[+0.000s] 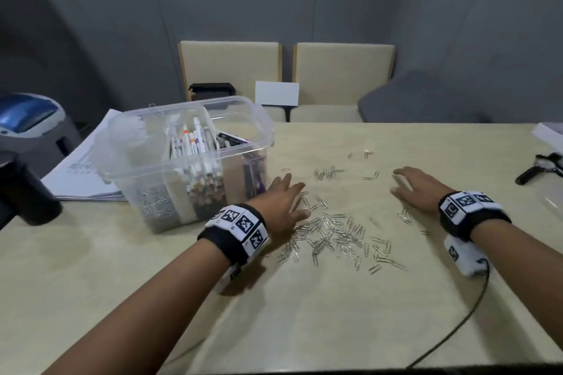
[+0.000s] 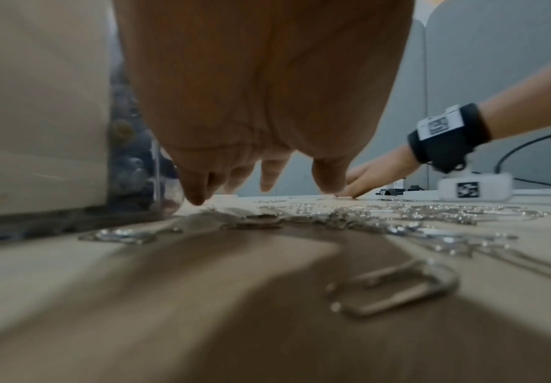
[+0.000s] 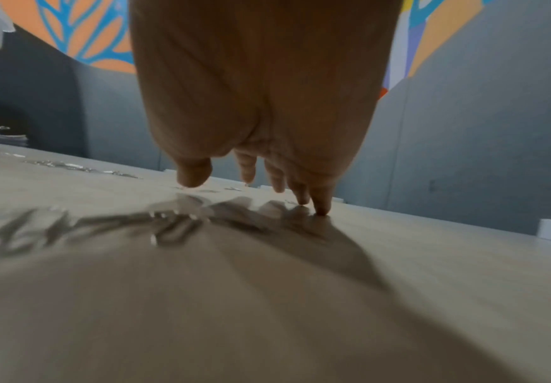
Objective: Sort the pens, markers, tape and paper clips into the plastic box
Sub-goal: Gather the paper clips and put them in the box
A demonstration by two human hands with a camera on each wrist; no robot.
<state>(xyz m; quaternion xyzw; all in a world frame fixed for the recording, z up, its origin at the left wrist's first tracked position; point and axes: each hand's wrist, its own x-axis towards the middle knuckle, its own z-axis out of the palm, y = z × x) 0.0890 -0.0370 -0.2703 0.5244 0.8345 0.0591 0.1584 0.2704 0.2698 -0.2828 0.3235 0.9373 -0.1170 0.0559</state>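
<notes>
A clear plastic box (image 1: pixel 189 161) stands left of centre on the table, with markers (image 1: pixel 195 143) upright in its middle compartment and paper clips (image 1: pixel 157 202) in its front left one. Many silver paper clips (image 1: pixel 338 231) lie scattered between my hands. My left hand (image 1: pixel 281 207) lies flat, fingers spread, at the left edge of the clip pile beside the box. My right hand (image 1: pixel 417 187) lies flat on the table at the pile's right side, its fingertips (image 3: pixel 321 210) touching the surface. Neither hand holds anything. In the left wrist view a clip (image 2: pixel 395 287) lies close under the palm.
Papers (image 1: pixel 82 167) lie left of the box, a dark cylinder (image 1: pixel 27 192) at the far left edge. A black tool (image 1: pixel 539 167) and white papers (image 1: pixel 548 134) sit at the right edge. A cable (image 1: pixel 457 323) runs from my right wrist. Two chairs (image 1: pixel 335 79) stand behind the table.
</notes>
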